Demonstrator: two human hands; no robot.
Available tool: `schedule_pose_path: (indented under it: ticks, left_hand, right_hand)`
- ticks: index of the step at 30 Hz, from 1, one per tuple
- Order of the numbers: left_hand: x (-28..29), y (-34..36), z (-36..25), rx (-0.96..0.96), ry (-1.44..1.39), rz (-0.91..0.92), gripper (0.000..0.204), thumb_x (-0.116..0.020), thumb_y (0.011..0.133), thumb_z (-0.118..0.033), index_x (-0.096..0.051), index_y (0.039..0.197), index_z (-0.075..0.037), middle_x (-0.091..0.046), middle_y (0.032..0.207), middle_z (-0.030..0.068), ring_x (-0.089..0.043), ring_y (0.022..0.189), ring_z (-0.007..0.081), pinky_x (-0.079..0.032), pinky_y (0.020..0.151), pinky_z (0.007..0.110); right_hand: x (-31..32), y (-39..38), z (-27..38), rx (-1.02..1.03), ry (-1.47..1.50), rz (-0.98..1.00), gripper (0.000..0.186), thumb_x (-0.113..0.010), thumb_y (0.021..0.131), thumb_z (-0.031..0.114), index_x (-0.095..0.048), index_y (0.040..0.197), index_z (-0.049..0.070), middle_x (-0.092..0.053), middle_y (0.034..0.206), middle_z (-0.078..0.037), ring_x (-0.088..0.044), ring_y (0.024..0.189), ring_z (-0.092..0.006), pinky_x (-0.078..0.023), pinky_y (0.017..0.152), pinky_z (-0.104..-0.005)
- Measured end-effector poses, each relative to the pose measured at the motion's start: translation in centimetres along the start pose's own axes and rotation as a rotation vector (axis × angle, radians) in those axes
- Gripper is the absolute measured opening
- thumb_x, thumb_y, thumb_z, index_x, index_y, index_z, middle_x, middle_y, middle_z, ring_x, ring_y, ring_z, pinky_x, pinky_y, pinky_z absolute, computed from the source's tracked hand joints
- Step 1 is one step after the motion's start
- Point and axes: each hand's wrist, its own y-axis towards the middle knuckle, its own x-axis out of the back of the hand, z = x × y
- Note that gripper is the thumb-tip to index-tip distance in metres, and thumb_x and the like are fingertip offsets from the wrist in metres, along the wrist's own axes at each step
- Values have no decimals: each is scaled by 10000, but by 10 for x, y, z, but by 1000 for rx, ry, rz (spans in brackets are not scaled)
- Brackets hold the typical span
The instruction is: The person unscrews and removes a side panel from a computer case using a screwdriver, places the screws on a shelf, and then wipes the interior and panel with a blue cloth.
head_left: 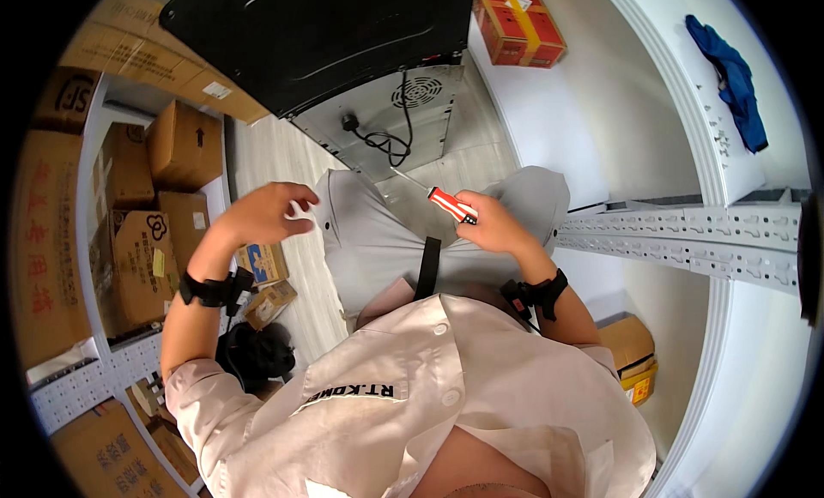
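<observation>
My right hand grips a screwdriver with a red-and-white striped handle, its thin metal shank pointing up and left toward the back of a black-topped appliance. That back is a grey metal panel with a round vent and a looped black power cord ending in a plug. My left hand hangs in the air above my left knee, empty, its fingers apart and slightly curled.
Cardboard boxes fill metal shelving on the left, with a black bag below. A red taped box is at the back right. Perforated metal rails, a blue cloth and another box are on the right.
</observation>
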Motion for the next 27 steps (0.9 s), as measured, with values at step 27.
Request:
schedule_pose_path:
  ticks: [27]
  left_hand:
    - [-216,210,77,449,-1280,-371,245,-643,849,-182,-600,1073,-96,-688,866,29,-639,679,127,-469,547,282]
  right_hand:
    - [-108,117,-79,-707,557,399,210,-603,849,153,-513,1039,150,-593,826,-17,-594,680,-133,-498,579,-303]
